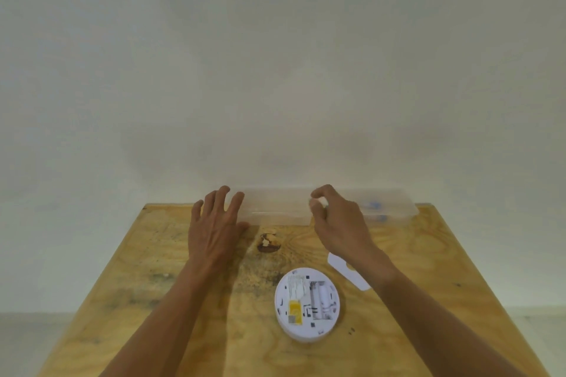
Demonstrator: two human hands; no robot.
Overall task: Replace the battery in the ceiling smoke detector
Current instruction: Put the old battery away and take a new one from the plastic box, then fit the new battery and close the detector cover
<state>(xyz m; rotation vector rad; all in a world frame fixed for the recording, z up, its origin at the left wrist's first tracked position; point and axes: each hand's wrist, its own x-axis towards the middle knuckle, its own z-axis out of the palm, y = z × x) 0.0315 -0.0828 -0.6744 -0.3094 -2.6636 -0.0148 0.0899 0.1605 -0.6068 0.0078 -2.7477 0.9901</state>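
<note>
The white round smoke detector [307, 304] lies back-side up on the wooden table [153, 300], its battery bay uncovered and a yellow label showing. A white cover piece [337, 263] lies just right of it, partly hidden under my right forearm. At the table's far edge stands a long clear plastic box [278, 208] with blue items inside near its right end. My left hand [214, 223] hovers with spread fingers at the box's left end. My right hand [337, 220] is over the box's middle, fingers curled and pinched; whether it holds anything is unclear.
A pale wall rises directly behind the table. A dark knot [269, 243] marks the wood between my hands. The table's left and right edges drop off to a light floor.
</note>
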